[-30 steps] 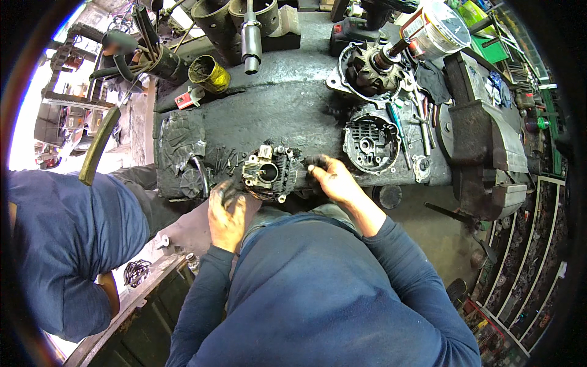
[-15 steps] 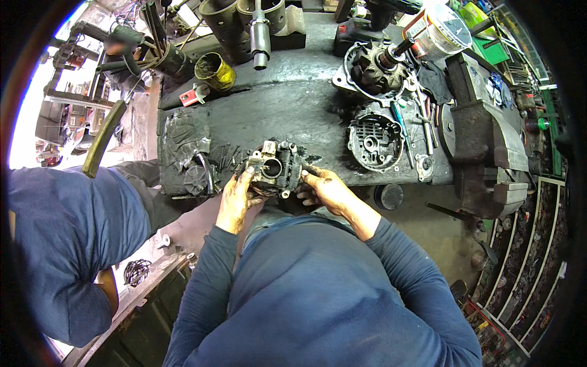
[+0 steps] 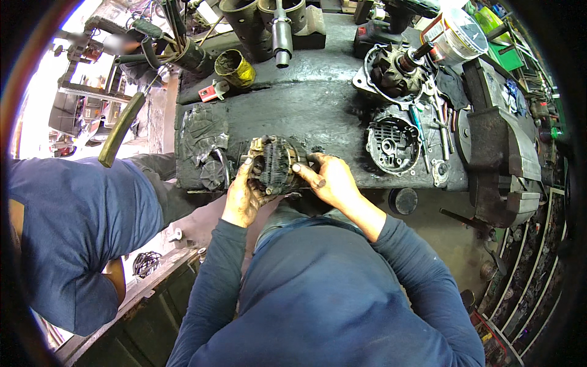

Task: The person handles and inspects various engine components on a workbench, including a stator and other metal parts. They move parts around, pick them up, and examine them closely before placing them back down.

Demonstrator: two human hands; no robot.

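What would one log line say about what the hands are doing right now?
left hand: gripping dirty round metal alternator housing | right hand: on its right side | location: near edge of black greasy workbench

— What's that part (image 3: 275, 164) you've got between your left hand (image 3: 243, 199) and right hand (image 3: 330, 180)?

— Dull grey cast metal, finned and rough, smeared dark with grease. Your fingers look grimy and matt too.

— And the bench (image 3: 318, 104) under it?

— Black, matt, greasy-looking, with a coarse, worn top. The round housing (image 3: 391, 144) to your right is bare cast metal, pale and unpolished. Your sleeves are soft blue cloth.
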